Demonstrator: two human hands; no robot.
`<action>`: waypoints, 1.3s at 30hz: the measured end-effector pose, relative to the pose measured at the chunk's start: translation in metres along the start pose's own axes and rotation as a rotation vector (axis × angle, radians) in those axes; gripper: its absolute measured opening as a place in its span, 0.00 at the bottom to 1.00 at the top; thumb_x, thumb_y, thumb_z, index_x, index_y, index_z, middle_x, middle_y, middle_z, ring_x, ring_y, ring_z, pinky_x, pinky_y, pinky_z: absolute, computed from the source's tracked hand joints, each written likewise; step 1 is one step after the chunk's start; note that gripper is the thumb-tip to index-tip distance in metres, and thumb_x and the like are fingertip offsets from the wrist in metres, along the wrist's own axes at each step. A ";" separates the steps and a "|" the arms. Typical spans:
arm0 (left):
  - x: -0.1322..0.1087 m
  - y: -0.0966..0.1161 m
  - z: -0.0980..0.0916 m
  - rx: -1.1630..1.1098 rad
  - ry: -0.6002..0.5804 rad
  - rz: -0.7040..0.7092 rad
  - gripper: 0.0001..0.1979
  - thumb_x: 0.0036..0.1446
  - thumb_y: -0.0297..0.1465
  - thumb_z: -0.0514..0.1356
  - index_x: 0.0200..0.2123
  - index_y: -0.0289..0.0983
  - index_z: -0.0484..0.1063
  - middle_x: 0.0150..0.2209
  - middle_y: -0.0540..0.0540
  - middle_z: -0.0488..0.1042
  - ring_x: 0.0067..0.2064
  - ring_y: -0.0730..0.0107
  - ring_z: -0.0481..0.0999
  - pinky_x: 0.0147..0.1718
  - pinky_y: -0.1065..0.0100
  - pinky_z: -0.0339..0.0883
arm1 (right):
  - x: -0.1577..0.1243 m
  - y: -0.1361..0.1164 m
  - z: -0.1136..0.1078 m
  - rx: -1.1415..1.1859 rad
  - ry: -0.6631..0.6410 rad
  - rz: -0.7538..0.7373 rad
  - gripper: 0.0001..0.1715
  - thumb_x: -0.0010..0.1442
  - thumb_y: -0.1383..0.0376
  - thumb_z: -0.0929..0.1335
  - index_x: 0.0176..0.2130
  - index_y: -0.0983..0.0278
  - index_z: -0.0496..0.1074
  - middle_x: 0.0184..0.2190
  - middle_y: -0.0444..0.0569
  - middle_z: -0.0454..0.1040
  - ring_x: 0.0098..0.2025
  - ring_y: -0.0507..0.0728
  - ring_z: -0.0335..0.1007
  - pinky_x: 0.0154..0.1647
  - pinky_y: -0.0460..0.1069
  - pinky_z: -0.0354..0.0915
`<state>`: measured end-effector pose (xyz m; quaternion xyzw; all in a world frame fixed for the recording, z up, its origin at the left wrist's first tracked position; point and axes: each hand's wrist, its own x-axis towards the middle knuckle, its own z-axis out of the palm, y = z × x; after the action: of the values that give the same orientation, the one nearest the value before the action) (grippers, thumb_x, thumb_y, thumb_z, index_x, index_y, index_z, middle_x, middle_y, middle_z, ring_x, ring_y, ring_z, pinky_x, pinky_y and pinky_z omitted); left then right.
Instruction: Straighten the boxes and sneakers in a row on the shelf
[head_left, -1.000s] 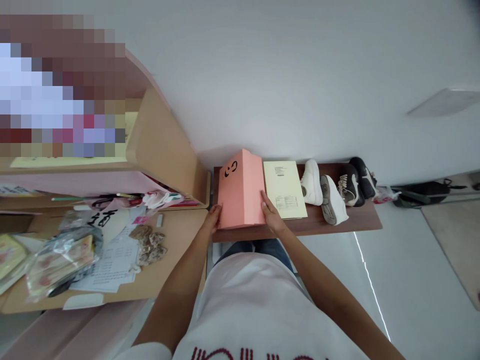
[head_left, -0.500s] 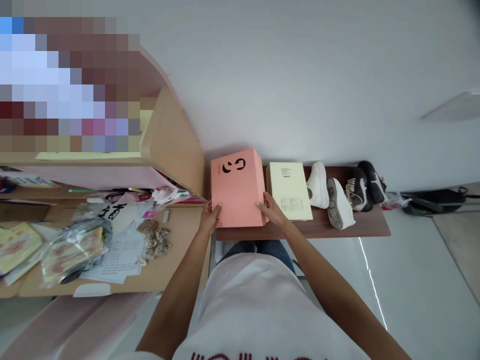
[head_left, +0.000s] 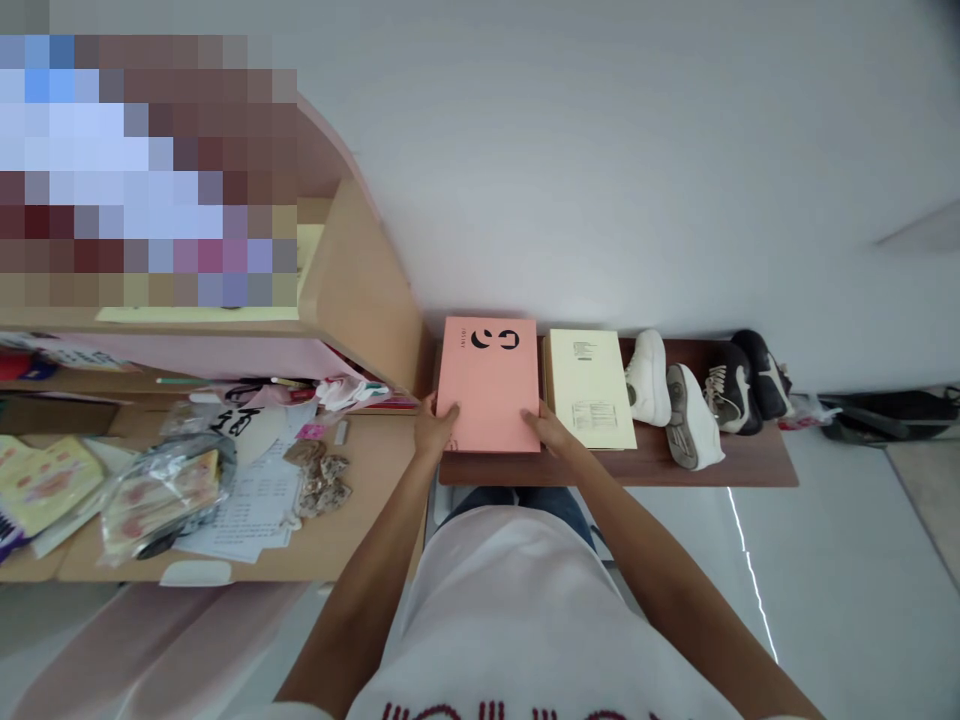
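Observation:
A pink shoebox [head_left: 487, 385] with black lettering lies on the left end of a brown wooden shelf [head_left: 592, 470]. My left hand [head_left: 433, 428] grips its left side near the front corner, thumb on top. On the opposite side my right hand [head_left: 546, 430] holds it the same way, fingers hidden down the side. Just right of it lies a pale yellow box [head_left: 591, 390] with printed labels. Farther right stand white sneakers [head_left: 649, 378], one of them tipped to show its grey sole [head_left: 682, 410], and a pair of black shoes [head_left: 731, 390].
On the left, a desk [head_left: 379, 480] carries papers [head_left: 240, 500], a plastic-wrapped packet [head_left: 169, 490] and patterned scrunchies [head_left: 322, 485]. A wooden side panel [head_left: 375, 285] rises beside the shelf's left end. A black bag [head_left: 885, 415] lies past the right end.
The pink box has come down from a tilt and now lies level and straight on the shelf beside the yellow box. Both my hands have kept hold of it.

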<state>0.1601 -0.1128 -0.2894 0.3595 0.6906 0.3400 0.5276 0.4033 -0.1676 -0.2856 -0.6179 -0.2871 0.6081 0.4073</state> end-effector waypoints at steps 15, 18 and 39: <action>0.008 0.001 0.012 0.148 0.052 0.066 0.30 0.53 0.37 0.71 0.59 0.41 0.70 0.57 0.38 0.77 0.59 0.51 0.75 0.59 0.57 0.66 | 0.026 0.022 -0.003 0.002 0.019 -0.010 0.38 0.62 0.53 0.69 0.67 0.59 0.61 0.58 0.54 0.76 0.58 0.65 0.74 0.63 0.68 0.66; 0.013 0.001 0.013 0.107 0.047 0.039 0.31 0.52 0.37 0.72 0.59 0.41 0.70 0.58 0.38 0.76 0.61 0.50 0.74 0.61 0.56 0.64 | 0.031 0.023 -0.005 -0.002 0.010 0.025 0.39 0.61 0.52 0.69 0.67 0.59 0.62 0.58 0.55 0.76 0.59 0.66 0.73 0.62 0.69 0.67; 0.018 0.010 0.019 0.104 0.059 0.073 0.34 0.51 0.34 0.72 0.59 0.36 0.67 0.61 0.32 0.72 0.65 0.45 0.69 0.59 0.53 0.68 | 0.034 0.011 0.000 -0.291 0.263 -0.034 0.50 0.58 0.51 0.70 0.72 0.64 0.53 0.72 0.56 0.57 0.75 0.65 0.48 0.76 0.63 0.42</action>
<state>0.1764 -0.0907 -0.2937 0.4014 0.7088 0.3330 0.4749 0.4050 -0.1446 -0.3128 -0.7394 -0.3266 0.4673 0.3580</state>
